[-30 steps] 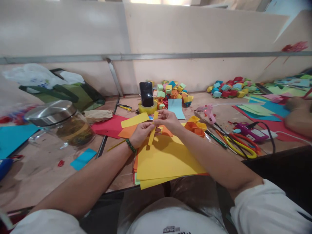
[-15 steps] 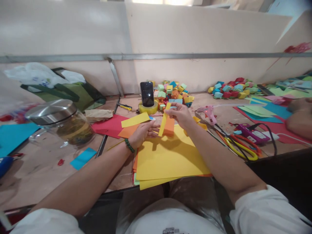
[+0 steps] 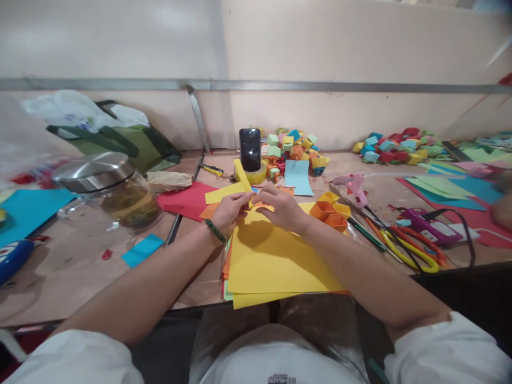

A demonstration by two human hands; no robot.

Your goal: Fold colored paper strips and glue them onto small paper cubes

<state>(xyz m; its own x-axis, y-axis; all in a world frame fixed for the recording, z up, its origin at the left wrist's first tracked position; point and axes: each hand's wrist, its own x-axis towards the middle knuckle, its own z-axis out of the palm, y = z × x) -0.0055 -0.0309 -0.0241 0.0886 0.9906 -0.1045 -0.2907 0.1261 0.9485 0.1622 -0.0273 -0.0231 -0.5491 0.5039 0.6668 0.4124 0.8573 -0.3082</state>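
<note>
A narrow yellow paper strip stands slanted between my hands, its upper end leaning left in front of the phone. My left hand pinches its lower part. The fingers of my right hand are bent and close on the same lower end; the exact grip is partly hidden. Beneath both hands lies a stack of yellow sheets with orange and green edges below. Another yellow strip lies flat just beyond my left hand. Folded orange and yellow paper boxes sit right of my right wrist.
A phone stands in a tape roll, with piled paper cubes behind. To the left is a glass teapot. A pink glue gun, scissors and a purple power adapter lie right. Another person's hand is blurred at the right edge.
The yellow strip has swung from leaning right to leaning left. My right hand has come down to meet my left at its lower end. The view has shifted slightly.
</note>
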